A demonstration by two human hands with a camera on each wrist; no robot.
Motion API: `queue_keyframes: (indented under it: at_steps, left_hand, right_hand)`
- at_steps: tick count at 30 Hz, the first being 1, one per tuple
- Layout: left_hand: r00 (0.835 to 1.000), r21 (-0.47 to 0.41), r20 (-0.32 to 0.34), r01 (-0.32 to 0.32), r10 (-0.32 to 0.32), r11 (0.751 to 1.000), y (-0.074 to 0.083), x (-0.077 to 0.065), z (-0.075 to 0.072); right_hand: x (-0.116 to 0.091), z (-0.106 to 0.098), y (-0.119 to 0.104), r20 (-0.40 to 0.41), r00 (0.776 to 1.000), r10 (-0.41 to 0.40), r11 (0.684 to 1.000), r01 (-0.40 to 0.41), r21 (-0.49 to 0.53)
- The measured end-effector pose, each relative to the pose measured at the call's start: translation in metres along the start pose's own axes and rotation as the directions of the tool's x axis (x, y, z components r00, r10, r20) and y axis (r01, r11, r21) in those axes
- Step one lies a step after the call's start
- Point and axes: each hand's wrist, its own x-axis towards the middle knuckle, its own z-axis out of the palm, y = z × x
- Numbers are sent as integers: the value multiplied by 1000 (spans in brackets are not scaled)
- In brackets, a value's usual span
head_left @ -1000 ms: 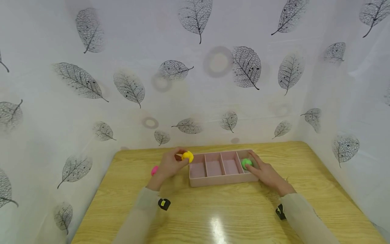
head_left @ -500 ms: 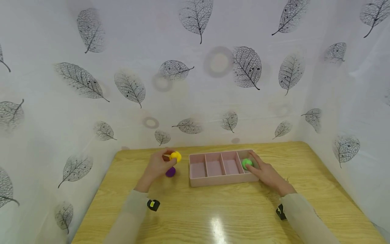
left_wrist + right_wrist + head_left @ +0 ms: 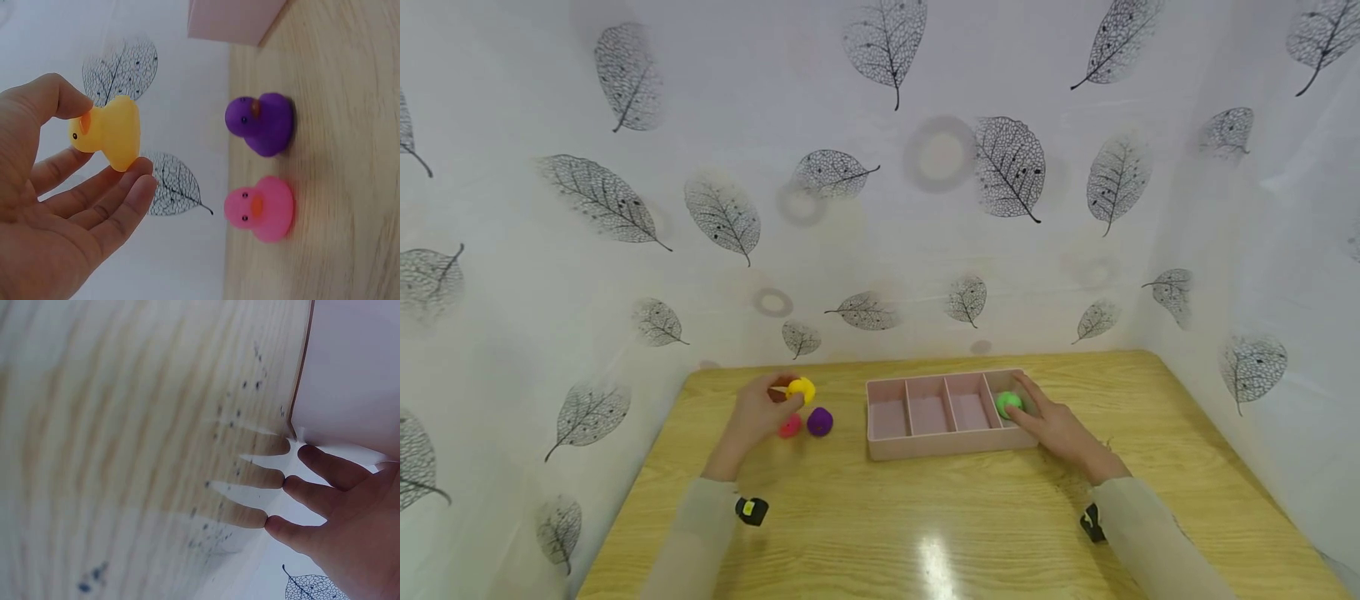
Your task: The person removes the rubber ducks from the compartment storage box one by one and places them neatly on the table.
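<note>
One yellow duck (image 3: 122, 137) within left grip (image 3: 50, 231)

I have the box (image 3: 952, 445) on the table (image 3: 865, 525), with a curtain (image 3: 887, 242) behind both. A toy (image 3: 1008, 404) lies in the box's rightmost compartment (image 3: 997, 382), and the right hand (image 3: 1062, 429) is at that end. Left of the box a duck (image 3: 820, 422) stands on the table, a second duck (image 3: 788, 427) just beside it, farther left. I see a third duck (image 3: 803, 388) above the table, in the left hand (image 3: 755, 417).
</note>
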Motion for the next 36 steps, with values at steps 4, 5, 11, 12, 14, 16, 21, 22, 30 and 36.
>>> queue_keyframes:
  at_steps: [4, 5, 11, 12, 14, 16, 21, 22, 30, 36]
  left_hand:
    - [1000, 14, -12, 0, 0, 1000, -7, -2, -9]
    - [1000, 26, -12, -1, 1, 1000, -10, -2, -11]
    - [1000, 72, -29, 3, -1, 997, -23, -4, -19]
    - [999, 74, -35, 3, 0, 997, -25, -4, -20]
    - [999, 74, -48, 1, 3, 997, -29, -5, -21]
    - [998, 80, -57, -1, 6, 997, -32, -5, -22]
    - [998, 80, -64, 10, -5, 997, -39, -7, -24]
    - [998, 81, -63, 14, -9, 997, -40, -7, -24]
    - [997, 97, -52, 65, -60, 993, -50, -8, -25]
    - [994, 111, -51, 97, -91, 989, -56, -10, -25]
  right_hand:
    - [0, 1, 2, -4, 1000, -5, 1000, 5, -1]
    - [0, 1, 2, -6, 1000, -7, 1000, 7, -4]
    - [0, 0, 3, -15, 1000, -20, 1000, 19, -22]
    - [0, 0, 4, -14, 1000, -21, 1000, 20, -22]
    - [0, 0, 3, -13, 1000, -21, 1000, 21, -20]
    - [0, 0, 4, -13, 1000, -21, 1000, 20, -18]
    - [0, 0, 4, -11, 1000, -21, 1000, 21, -14]
    - [0, 0, 4, -10, 1000, -21, 1000, 21, -12]
    - [0, -2, 1, -8, 1000, -18, 1000, 17, -19]
    - [-1, -2, 0, -8, 1000, -16, 1000, 16, -16]
